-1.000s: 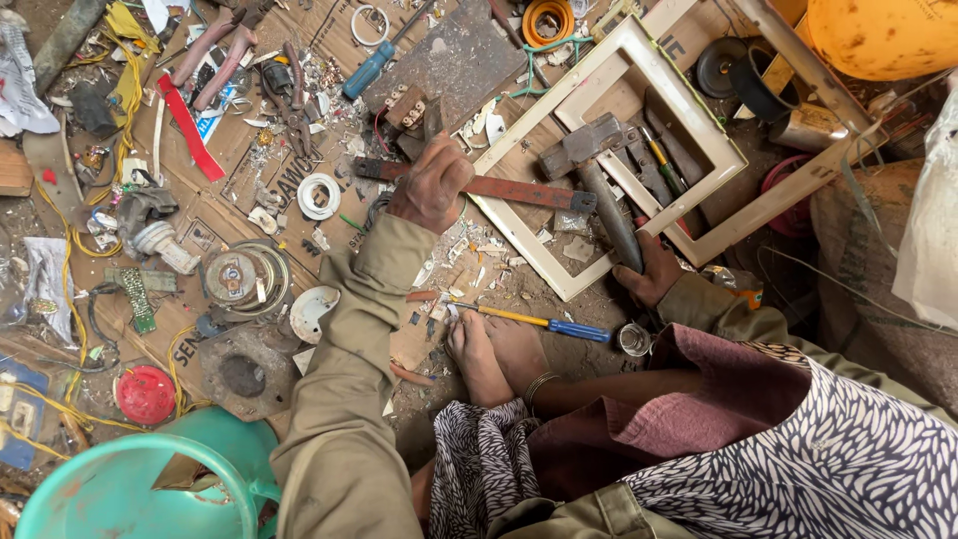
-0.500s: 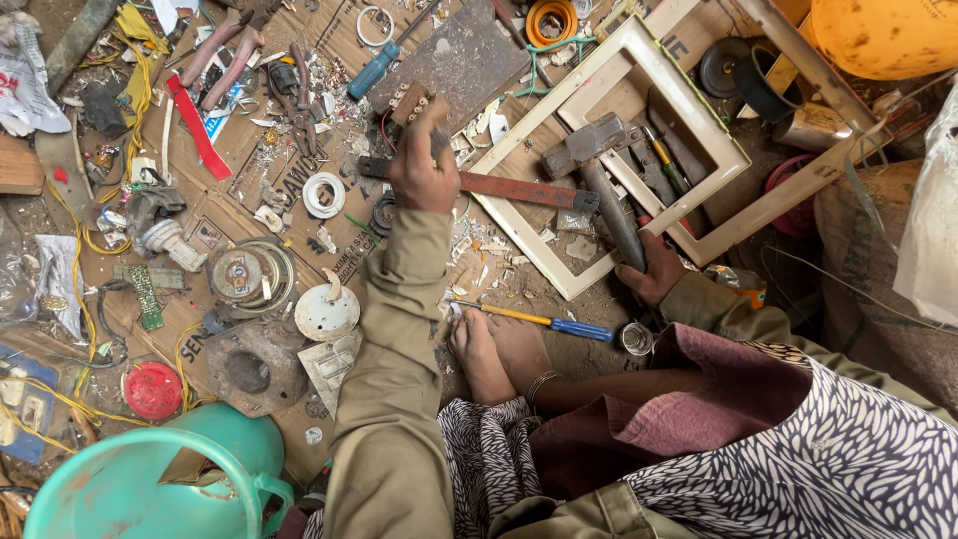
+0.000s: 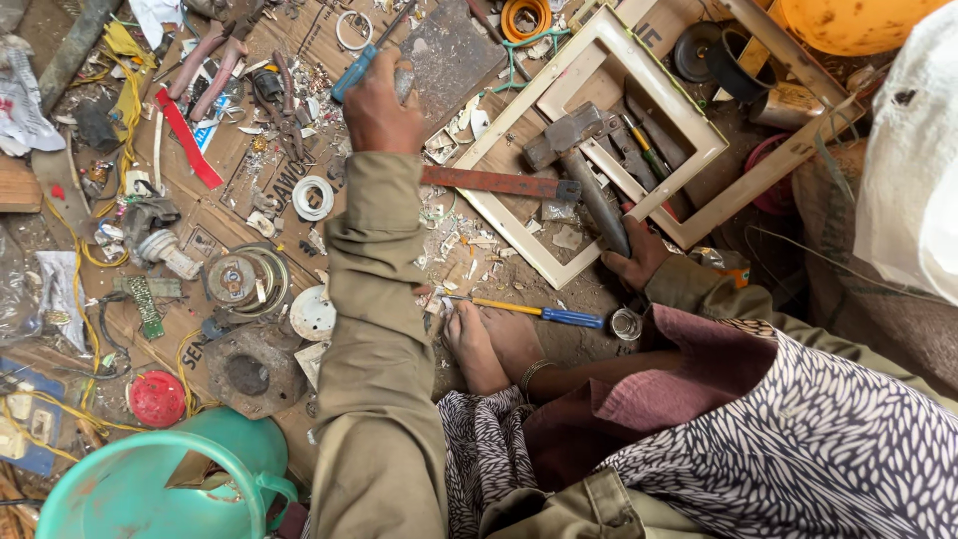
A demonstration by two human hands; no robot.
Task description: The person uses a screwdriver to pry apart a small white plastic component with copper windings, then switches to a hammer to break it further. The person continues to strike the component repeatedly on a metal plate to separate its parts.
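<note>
The left hand (image 3: 382, 108) is being stretched far out over the cluttered cardboard (image 3: 454, 55), its fingers curled down around a small grey piece (image 3: 403, 80) beside the blue-handled screwdriver (image 3: 356, 70); how tightly that piece is being gripped cannot be told. The right hand (image 3: 634, 258) is being kept low by the white frame (image 3: 599, 140), fingers closed on the hammer (image 3: 589, 170), whose head is lying inside the frame. A rusty bar (image 3: 494, 183) is lying between the two hands.
</note>
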